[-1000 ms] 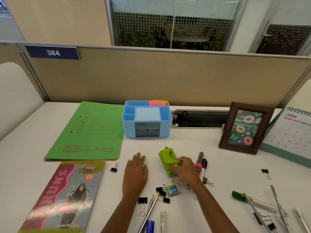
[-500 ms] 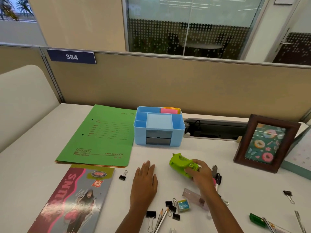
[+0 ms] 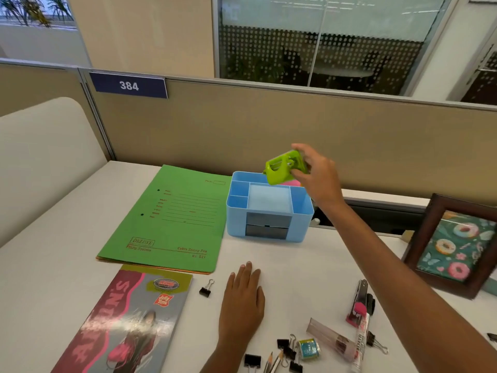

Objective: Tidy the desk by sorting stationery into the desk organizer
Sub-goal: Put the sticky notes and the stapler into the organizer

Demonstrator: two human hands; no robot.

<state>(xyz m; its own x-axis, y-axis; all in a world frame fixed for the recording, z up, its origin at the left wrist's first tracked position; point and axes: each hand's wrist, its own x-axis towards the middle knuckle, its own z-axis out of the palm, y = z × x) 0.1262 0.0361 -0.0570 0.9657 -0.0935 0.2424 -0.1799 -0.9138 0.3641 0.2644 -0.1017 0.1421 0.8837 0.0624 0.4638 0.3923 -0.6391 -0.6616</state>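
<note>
My right hand (image 3: 317, 175) grips a lime-green hole punch (image 3: 282, 167) in the air, tilted, just above the back compartments of the light-blue desk organizer (image 3: 269, 226). A pink sticky pad (image 3: 294, 182) peeks out behind the punch in the organizer's back section. My left hand (image 3: 242, 302) rests flat on the white desk in front of the organizer, fingers straight, holding nothing. Near the front edge lie several black binder clips (image 3: 289, 352), pencils (image 3: 271, 362), a small blue-green eraser (image 3: 308, 349), a clear lead case (image 3: 332, 337), a marker (image 3: 361, 337) and a pink-handled stapler (image 3: 359, 302).
A green file folder (image 3: 172, 219) lies left of the organizer, with a glossy magazine (image 3: 126, 324) in front of it. One lone binder clip (image 3: 206, 289) sits by the magazine. A framed doughnut picture (image 3: 457, 246) stands at right. A beige partition closes the desk's back.
My right hand lifted the green hole punch off the desk and carried it up and back to above the organizer. My left hand stayed flat on the desk.
</note>
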